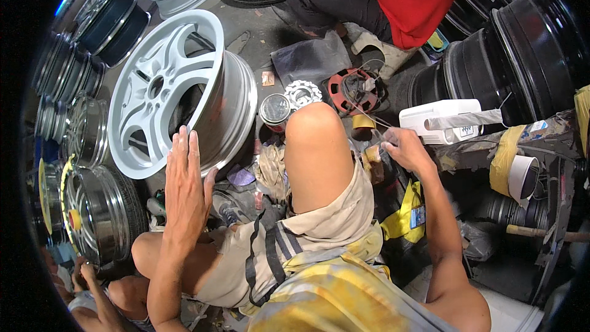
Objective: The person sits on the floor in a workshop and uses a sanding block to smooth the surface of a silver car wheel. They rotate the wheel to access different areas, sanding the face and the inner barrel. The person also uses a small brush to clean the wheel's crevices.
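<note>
Leftmost, between ten and eleven o'clock of the left hand and well apart from it, dark wheels [64,67] are stacked. Between eight and nine o'clock stands a polished wheel [109,203] with yellow along one edge; just below it, toward eight o'clock, a co-worker's hand [86,267] shows small.

The large silver rim [165,97] stands tilted, its spoked face to the left. Its hub lies at eleven o'clock of the left hand [189,178], its barrel toward one o'clock. That hand is flat and upright, fingers straight and side by side, thumb apart, gripping nothing; the fingertips overlap the rim's lower edge in view, but whether they touch it I cannot tell.

At two o'clock of the left hand, past the barrel, are a round tin [275,110] and a pale toothed ring [303,94]. The wearer's bent knee [318,154] rises between the two hands, at nine o'clock of the right hand [407,150].

The right hand, well apart from the rim, has its fingers curled toward the thumb beside a thin cord [373,118]; whether it pinches the cord I cannot tell. A red reel [338,93] sits between ten and eleven o'clock of it, a person in a red shirt [424,0] at twelve. Between one and two are a white box-like device [430,114] and, farther out, big black wheels [516,55]; at three, a yellow-wrapped roll [505,157].
</note>
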{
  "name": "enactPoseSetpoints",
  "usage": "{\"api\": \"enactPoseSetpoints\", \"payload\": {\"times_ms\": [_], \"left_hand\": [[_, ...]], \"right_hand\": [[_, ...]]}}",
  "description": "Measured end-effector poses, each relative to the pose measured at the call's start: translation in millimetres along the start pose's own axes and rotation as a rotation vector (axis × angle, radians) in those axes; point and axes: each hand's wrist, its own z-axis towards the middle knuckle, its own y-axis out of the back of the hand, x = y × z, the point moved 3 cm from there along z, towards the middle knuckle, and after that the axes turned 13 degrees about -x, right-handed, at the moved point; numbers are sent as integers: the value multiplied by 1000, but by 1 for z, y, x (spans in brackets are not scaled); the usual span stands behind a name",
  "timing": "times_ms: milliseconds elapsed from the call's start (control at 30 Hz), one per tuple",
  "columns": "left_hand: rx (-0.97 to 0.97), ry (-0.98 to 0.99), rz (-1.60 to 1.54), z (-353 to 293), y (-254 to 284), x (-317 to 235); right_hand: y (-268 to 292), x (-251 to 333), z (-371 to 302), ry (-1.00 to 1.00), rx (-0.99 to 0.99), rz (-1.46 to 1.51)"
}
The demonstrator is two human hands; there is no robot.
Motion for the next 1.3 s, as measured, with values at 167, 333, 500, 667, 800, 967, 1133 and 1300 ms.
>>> {"api": "enactPoseSetpoints", "payload": {"times_ms": [167,333,500,667,800,967,1133,1300], "left_hand": [[21,34,39,-8,5,1],[22,115,82,-25,2,21],[43,221,206,-40,8,48],[167,289,394,-51,8,85],[281,274,443,-46,5,87],[348,124,219,-10,35,58],[245,47,55,19,25,65],[178,67,-21,37,4,65]], "right_hand": [[-26,-26,-31,-5,10,-165],[-43,-73,-69,-185,-112,-7],[-78,-126,-82,-201,-103,27],[-70,-98,-79,-99,-201,-131],[-54,-50,-61,33,-209,-138],[-5,44,-23,91,-361,-88],[43,106,8,88,-599,140],[35,189,33,192,-505,392]]}}
